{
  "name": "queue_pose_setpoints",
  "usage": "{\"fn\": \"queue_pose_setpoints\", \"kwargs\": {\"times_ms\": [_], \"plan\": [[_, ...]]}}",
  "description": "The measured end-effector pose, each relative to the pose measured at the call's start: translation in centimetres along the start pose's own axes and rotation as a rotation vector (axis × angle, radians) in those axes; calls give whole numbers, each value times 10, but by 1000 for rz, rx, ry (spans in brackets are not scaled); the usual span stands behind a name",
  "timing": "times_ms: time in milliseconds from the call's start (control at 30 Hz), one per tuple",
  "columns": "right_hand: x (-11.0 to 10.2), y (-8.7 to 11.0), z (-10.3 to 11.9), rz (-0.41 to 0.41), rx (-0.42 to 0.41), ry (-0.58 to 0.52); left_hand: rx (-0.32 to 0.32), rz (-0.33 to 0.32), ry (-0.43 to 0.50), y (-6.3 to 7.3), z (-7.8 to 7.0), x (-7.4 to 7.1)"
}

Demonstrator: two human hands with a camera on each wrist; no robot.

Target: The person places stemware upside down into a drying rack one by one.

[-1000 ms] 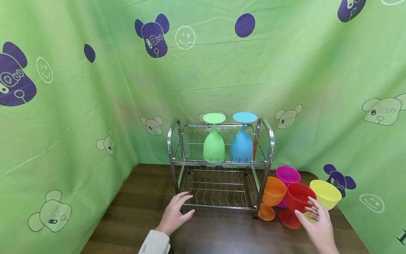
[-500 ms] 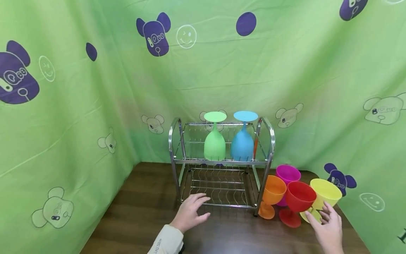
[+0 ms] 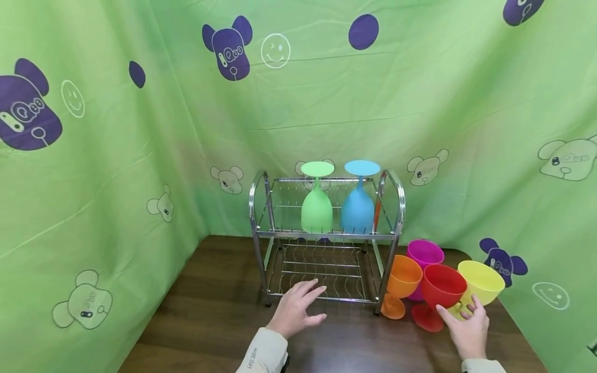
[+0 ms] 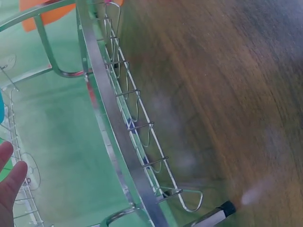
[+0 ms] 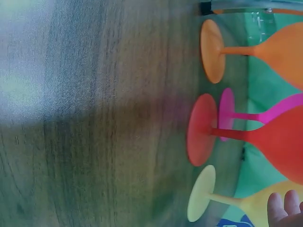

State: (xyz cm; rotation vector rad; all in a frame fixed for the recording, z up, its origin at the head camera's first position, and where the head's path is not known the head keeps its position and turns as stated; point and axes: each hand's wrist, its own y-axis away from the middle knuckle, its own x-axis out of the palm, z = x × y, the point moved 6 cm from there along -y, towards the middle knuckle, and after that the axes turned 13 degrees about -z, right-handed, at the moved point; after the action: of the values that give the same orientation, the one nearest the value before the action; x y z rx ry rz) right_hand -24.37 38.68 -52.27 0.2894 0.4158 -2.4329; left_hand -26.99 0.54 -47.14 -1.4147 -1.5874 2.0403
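Observation:
In the head view my left hand (image 3: 298, 311) hovers before the lower tier of a chrome dish rack (image 3: 322, 299), fingers spread, holding nothing. My right hand (image 3: 468, 331) is by the red goblet (image 3: 443, 287) and the yellow goblet (image 3: 482, 282), fingers loosely bent. Whether it touches either one is unclear. In the right wrist view its fingertips (image 5: 289, 204) overlap the yellow goblet's bowl. An orange goblet (image 3: 403, 277) and a magenta goblet (image 3: 425, 254) stand beside them, all upright. Upside down on the rack's upper tier are a green goblet (image 3: 317, 210) and a blue goblet (image 3: 358, 210).
The rack stands on a dark wooden table (image 3: 196, 311), against a green patterned curtain (image 3: 298, 103). Curtain also hangs at the left and right sides. The orange goblet stands close to the rack's right front leg (image 3: 384, 285).
My left hand has moved right along the rack's front. My right hand dropped lower and to the right, then came back left beside the red goblet. The goblets stay in place.

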Motion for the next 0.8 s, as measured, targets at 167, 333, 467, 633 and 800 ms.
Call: {"fn": "queue_pose_setpoints", "kwargs": {"times_ms": [167,333,467,633,800], "plan": [[8,-7,-3,7,-3,22,32,79,-47,-2,-8,7],[19,-9,-8,9,33,38,47,88,-46,-6,-16,16],[23,-11,-8,4,39,19,65,77,-50,-14,-20,20],[27,-13,-10,31,65,1,96,53,-57,-23,-23,20],[29,-12,-12,51,117,6,177,34,-51,-26,-32,19]]}}
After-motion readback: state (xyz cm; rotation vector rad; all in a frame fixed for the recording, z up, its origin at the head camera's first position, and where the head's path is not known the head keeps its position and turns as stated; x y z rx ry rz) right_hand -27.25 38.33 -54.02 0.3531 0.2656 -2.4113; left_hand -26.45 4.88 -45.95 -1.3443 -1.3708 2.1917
